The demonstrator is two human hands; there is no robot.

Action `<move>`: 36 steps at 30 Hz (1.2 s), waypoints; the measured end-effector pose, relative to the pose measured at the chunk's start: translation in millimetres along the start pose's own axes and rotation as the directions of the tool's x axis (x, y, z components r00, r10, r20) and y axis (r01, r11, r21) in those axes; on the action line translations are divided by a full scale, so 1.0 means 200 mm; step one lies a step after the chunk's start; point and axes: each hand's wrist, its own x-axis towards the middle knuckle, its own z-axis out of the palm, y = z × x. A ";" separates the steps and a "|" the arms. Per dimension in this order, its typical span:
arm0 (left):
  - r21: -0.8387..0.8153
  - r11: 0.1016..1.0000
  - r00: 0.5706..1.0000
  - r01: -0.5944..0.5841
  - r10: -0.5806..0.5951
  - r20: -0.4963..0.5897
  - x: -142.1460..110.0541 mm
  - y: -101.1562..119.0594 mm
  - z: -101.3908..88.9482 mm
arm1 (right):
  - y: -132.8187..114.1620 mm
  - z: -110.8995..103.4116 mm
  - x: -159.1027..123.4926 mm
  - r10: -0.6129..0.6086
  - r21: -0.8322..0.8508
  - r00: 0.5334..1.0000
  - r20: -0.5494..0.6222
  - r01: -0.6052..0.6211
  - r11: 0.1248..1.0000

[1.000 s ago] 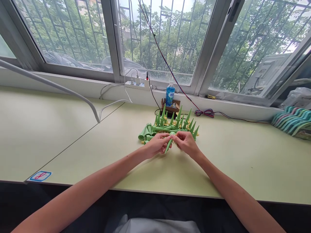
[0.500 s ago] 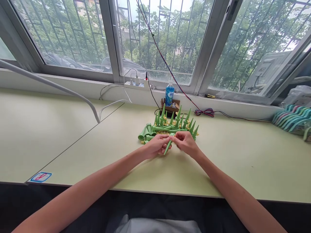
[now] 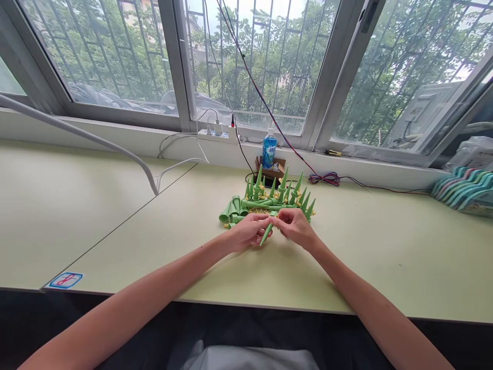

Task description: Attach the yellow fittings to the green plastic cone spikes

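A green plastic watering spike [image 3: 266,235] is held between my two hands, its pointed end aimed down toward me. My left hand [image 3: 248,229] is closed around it from the left. With thumb and fingers, my right hand [image 3: 296,226] pinches its wider upper end, where a bit of yellow shows. Just beyond my hands stands a cluster of upright green spikes [image 3: 283,186] with small yellow valves. Several green cone-shaped pieces [image 3: 232,208] lie left of the cluster. My fingers hide part of the held spike.
Behind the cluster, a blue liquid bottle [image 3: 269,150] stands by a small cardboard box [image 3: 280,165]. A bundled cable [image 3: 325,178] lies right of it, near the windowsill. Teal hangers [image 3: 466,190] are piled at the far right. A white cable [image 3: 115,146] arches over the table's left side.
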 end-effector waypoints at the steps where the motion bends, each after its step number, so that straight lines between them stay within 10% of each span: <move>1: 0.001 1.000 1.000 -0.001 0.001 0.000 0.00 0.00 0.00 | 0.00 0.00 0.00 -0.003 -0.002 1.000 0.002 0.003 1.000; 36: 0.178 0.973 0.989 -0.150 0.151 0.009 0.01 0.00 0.00 | 0.00 0.00 -0.01 -0.112 -0.098 0.993 -0.030 0.109 0.989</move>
